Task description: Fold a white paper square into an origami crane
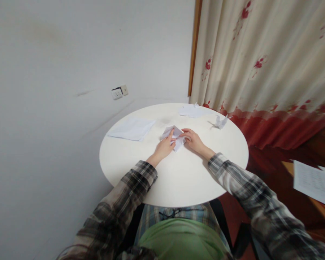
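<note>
A partly folded white sheet of paper (175, 131) lies on the round white table (176, 180), near its middle. My left hand (163, 148) presses on its left side, with the index finger stretched along the paper and the thumb and other fingers bent at a lower flap. On the right, my right hand (194, 141) has curled fingers gripping the paper's right edge. The fingers cover part of the folds, so the exact shape is hard to make out.
A stack of white paper (132, 128) lies at the table's left. Loose paper pieces (192, 110) lie at the back, and a folded paper crane (220, 122) stands at the right. A wall socket (116, 94), a curtain (260, 72) and printed sheets (314, 182) surround the table.
</note>
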The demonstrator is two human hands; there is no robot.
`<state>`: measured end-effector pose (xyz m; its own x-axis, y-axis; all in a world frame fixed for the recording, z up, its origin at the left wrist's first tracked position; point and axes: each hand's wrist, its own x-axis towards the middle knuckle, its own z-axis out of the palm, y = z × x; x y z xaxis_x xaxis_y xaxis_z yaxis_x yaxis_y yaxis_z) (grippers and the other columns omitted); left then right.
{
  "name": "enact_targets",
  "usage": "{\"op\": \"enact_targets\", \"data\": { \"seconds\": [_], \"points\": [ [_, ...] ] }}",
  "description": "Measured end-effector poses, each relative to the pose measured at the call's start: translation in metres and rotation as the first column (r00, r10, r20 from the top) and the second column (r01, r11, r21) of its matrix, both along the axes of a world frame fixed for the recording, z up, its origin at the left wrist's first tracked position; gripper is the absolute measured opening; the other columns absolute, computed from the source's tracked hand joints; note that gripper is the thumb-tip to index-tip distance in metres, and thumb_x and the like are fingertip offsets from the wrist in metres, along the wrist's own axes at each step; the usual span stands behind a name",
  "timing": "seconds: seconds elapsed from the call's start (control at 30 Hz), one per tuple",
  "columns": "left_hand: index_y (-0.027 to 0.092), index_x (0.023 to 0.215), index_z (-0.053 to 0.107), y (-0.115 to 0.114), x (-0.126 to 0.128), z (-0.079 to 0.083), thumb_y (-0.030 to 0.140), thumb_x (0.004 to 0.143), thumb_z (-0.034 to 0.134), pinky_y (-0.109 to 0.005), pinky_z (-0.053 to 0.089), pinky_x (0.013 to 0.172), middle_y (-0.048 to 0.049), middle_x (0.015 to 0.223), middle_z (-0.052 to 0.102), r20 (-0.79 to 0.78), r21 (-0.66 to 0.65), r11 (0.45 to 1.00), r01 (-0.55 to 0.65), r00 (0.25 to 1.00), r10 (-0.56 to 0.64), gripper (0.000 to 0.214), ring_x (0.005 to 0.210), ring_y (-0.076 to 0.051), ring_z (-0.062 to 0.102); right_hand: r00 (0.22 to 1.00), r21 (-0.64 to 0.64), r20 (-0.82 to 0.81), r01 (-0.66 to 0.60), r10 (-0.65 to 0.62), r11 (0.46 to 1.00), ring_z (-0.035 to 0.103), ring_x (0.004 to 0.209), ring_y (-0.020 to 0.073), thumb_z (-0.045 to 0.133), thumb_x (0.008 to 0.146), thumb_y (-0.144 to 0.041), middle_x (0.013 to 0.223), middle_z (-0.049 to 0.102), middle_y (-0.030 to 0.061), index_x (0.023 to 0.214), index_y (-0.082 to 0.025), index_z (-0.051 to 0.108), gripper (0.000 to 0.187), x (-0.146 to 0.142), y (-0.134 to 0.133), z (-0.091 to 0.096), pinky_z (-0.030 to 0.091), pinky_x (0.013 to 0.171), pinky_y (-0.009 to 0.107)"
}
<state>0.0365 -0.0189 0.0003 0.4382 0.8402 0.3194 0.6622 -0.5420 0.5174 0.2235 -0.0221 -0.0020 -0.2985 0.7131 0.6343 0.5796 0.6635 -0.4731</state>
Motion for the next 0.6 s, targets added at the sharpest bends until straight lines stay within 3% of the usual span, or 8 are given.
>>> {"op": "enact_targets", "data": {
  "seconds": [0.3, 0.6],
  "points": [
    [0.013, 0.138, 0.015, -0.0002, 0.0013, -0.0011, 0.017, 0.078, 0.046, -0.036, 0.039, 0.094, -0.0106, 0.114, 0.059, -0.006, 0.031, 0.996, 0.088, 0.996, -0.088, 0.067, 0.11, -0.021, 0.051, 0.998, -0.012, -0.047, 0.032, -0.033, 0.999, 0.051, 0.1, 0.0179, 0.038, 0.072, -0.002, 0.107, 0.055, 0.0085, 0.09, -0.018, 0.062, 0.034, 0.0015, 0.0041, -0.0019, 0.039, 0.09, 0.035],
    [0.015, 0.138, 0.014, -0.0045, 0.0017, 0.0024, 0.022, 0.077, 0.051, -0.034, 0.042, 0.091, -0.0084, 0.114, 0.06, -0.01, 0.01, 0.991, 0.131, 0.991, -0.131, 0.072, 0.107, -0.02, 0.054, 0.999, -0.002, -0.034, 0.011, -0.011, 1.0, 0.051, 0.092, 0.0167, 0.036, 0.073, -0.004, 0.096, 0.057, 0.0071, 0.09, -0.018, 0.06, 0.033, 0.0017, 0.0036, -0.0015, 0.04, 0.083, 0.031]
  ]
}}
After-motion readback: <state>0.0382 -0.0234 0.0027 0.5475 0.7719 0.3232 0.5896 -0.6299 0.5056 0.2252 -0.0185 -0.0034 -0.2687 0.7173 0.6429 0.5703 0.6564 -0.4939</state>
